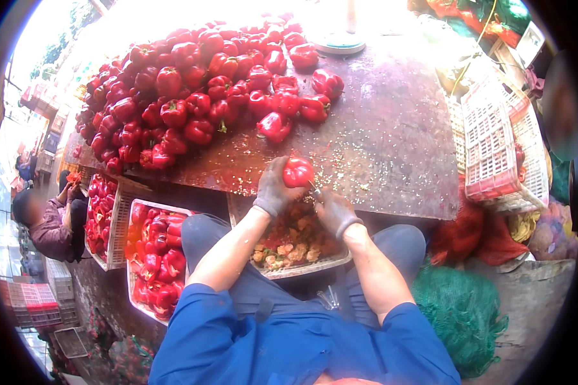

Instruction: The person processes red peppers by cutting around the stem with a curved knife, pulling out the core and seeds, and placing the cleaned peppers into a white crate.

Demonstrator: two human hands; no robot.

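My left hand (pixel 273 187), in a grey glove, is closed round a red bell pepper (pixel 298 172) at the near edge of the table. Gloved as well, my right hand (pixel 336 212) grips a small knife (pixel 315 190), its blade pointing up at the pepper's lower right side. Whether the tip is inside the flesh I cannot tell. Below both hands, between my knees, a crate (pixel 302 269) holds pale seed cores and red scraps. A big heap of whole red peppers (pixel 192 90) covers the table's left and far side.
Seeds litter the brown tabletop (pixel 392 135). Left of my knee stands a white crate (pixel 132 282) of cut peppers, with another crate (pixel 117 224) beyond it, near a seated person (pixel 52 224). Stacked crates (pixel 494 141) and a green net sack (pixel 459 314) are on the right.
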